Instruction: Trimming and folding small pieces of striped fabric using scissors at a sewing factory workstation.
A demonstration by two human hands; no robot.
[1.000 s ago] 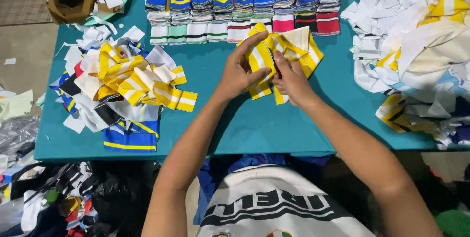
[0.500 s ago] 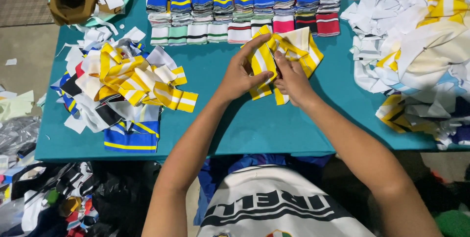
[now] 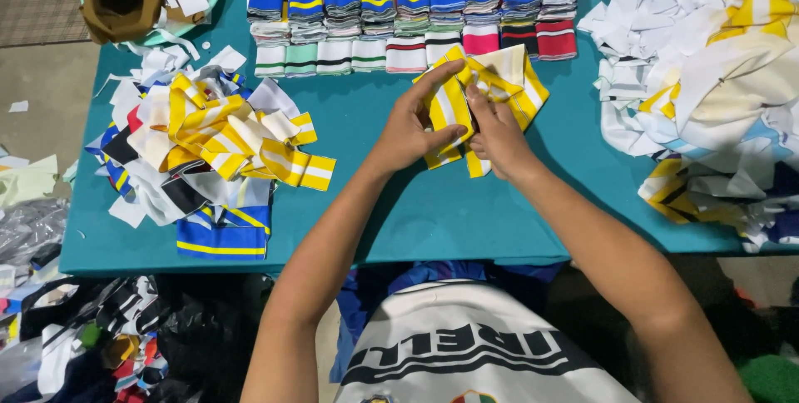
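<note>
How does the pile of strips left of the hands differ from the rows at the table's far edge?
The left pile is loose and jumbled, strips crossing at all angles; the far rows are folded and lined up side by side. The left pile is mostly yellow and white with some blue; the far rows run blue with yellow stripes, then white, pink and red. Both are striped knit strips lying on the teal table.

This looks like a small garment workshop: a teal-covered worktable (image 3: 399, 203) carries neat rows of folded striped knit rib bands (image 3: 408, 3) along its far edge. Loose heaps of yellow, white and blue fabric offcuts (image 3: 208, 145) lie left and right (more scraps litter the floor at near left).
</note>
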